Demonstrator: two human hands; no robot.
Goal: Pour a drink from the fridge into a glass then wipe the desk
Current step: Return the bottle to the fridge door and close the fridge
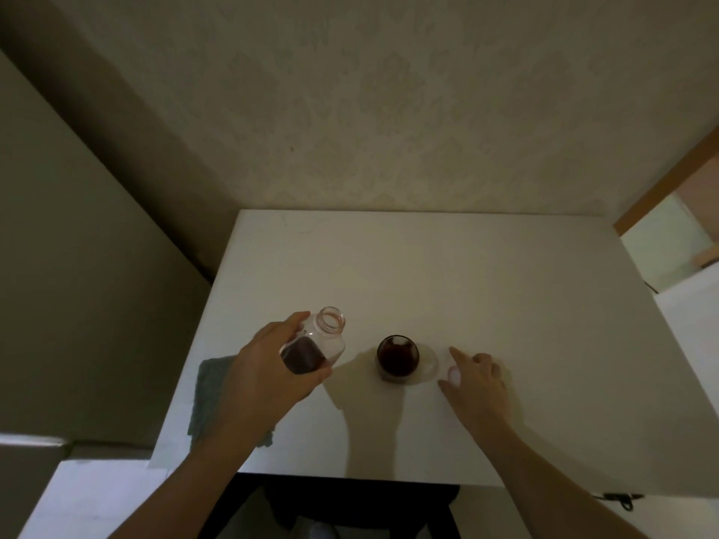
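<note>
Left hand [268,367] gripping the bottle [315,344] around its body, holding it just above or on the white surface [467,274]; contact with the surface not determinable. Bottle uncapped, mouth open and tipping up and away toward the wall, long axis leaning slightly rather than standing plumb. Dark liquid sitting in the lower part of the bottle, upper part clear. Glass [397,357] standing upright on the surface just right of the bottle, between the two hands, carrying dark drink close to the rim. Pouring step judged as done or nearly done. Right hand [476,381] resting low on the surface just right of the glass, fingers loosely curled, apparently pinching a small pale round item [454,374], likely the bottle cap; identification uncertain owing to dim light. Key relation for the coming move: bottle mouth lying to the left of the right hand, with the full glass directly in the path between them, so any capping reach needing to pass over or around the glass. Risk noted of knocking the glass. Grey-green cloth [210,394] lying on the surface near its left front corner, partly hidden beneath the left forearm, nearer the left hand, untouched. Wiping not yet begun.
</note>
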